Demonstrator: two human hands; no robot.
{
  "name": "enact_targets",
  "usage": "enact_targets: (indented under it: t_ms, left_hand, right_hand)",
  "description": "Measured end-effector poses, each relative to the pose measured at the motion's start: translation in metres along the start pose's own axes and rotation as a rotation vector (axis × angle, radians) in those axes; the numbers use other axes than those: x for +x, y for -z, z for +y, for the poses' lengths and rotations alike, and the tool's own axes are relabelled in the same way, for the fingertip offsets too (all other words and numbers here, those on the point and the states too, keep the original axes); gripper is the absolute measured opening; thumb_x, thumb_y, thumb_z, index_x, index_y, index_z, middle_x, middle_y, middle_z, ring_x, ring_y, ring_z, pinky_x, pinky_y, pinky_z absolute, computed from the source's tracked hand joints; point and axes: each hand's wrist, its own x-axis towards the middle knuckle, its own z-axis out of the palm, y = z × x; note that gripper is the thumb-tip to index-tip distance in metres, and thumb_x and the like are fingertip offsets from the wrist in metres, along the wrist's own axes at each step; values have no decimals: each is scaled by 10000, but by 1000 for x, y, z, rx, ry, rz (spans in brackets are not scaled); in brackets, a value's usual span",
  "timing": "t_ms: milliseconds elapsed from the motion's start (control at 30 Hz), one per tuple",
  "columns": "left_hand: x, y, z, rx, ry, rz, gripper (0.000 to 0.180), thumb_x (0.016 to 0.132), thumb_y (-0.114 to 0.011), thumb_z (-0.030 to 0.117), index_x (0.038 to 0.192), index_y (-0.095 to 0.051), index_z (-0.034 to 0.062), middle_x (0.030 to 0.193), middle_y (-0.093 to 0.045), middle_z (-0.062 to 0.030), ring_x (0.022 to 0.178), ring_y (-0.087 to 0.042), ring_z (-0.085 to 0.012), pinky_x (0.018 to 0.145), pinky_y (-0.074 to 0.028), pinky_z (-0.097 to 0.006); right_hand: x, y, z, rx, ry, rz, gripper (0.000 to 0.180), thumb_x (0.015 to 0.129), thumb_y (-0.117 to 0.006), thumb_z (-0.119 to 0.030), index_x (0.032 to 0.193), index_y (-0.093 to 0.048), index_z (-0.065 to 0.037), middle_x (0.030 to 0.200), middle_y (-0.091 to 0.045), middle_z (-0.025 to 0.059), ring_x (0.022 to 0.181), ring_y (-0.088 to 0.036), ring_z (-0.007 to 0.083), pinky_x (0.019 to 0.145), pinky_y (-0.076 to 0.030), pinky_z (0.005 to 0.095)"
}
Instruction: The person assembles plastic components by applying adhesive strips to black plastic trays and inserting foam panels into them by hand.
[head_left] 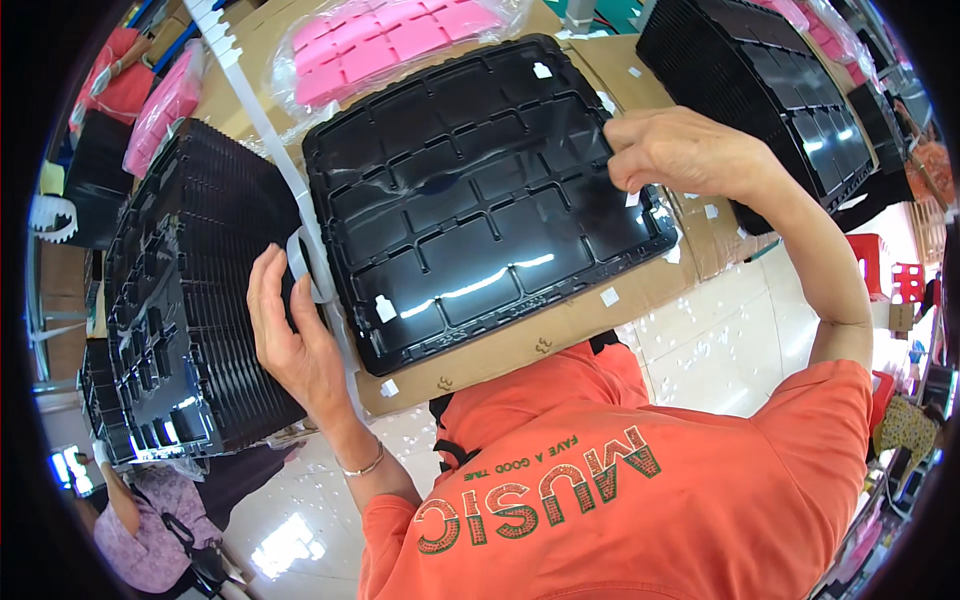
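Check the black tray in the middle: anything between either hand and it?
Nothing visible. The right hand already grips the black tray at its far right edge. The left hand sits at the tray's near-left corner, with only the white strap running past its fingers there; whether they touch the tray is unclear.

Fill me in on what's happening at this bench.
A person in an orange shirt is working on a black compartment tray lying on a sheet of cardboard. The left hand rests at the tray's left edge by a white strap. The right hand pinches at its upper right corner. Stacks of black trays stand on both sides, with pink trays in plastic behind.
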Motion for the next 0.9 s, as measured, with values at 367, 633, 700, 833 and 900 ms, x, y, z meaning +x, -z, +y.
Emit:
enact_targets:
  t_ms: [367, 633, 700, 833, 900]
  left_hand:
    - [-27, 4, -1, 87, 57, -115, 291, 887, -581, -43, 1177, -598, -26, 1212, -611, -162, 1134, -583, -294, 962, -446, -370]
    - [-42, -11, 1, 54, 84, -186, 312, 869, -634, -1, 1177, -594, -25, 1260, -577, -162, 1161, -553, -302, 970, -435, -380]
    - [-44, -11, 0, 54, 104, -216, 295, 866, -638, 5, 1157, -603, -32, 1274, -567, -164, 1169, -542, -308, 959, -441, -384]
    - [-43, -6, -2, 141, 26, -263, 231, 860, -627, -14, 1090, -634, -38, 1274, -562, -173, 1151, -545, -326, 923, -456, -386]
    - [-43, -5, -2, 155, 22, -277, 222, 860, -625, -15, 1080, -638, -36, 1271, -564, -172, 1150, -546, -325, 918, -458, -385]
  right_hand:
    - [-5, -53, 13, -49, -5, 254, 194, 694, -720, -109, 800, -573, -41, 787, -559, 57, 829, -575, 256, 715, -471, 374]
    - [-18, -79, 5, 396, -419, 448, 191, 750, -714, -52, 878, -574, -37, 824, -531, 77, 799, -568, 266, 692, -446, 373]
    - [-19, -86, -1, 406, -453, 533, 153, 775, -688, -37, 889, -586, -31, 836, -538, 87, 796, -577, 270, 694, -456, 386]
    - [-28, -84, -8, 165, -321, 655, 110, 798, -657, -35, 904, -633, -22, 854, -537, 96, 810, -576, 287, 709, -462, 395]
    - [-34, -80, -12, 136, -340, 508, 97, 786, -671, -63, 872, -665, -20, 871, -540, 93, 827, -573, 292, 734, -460, 401]
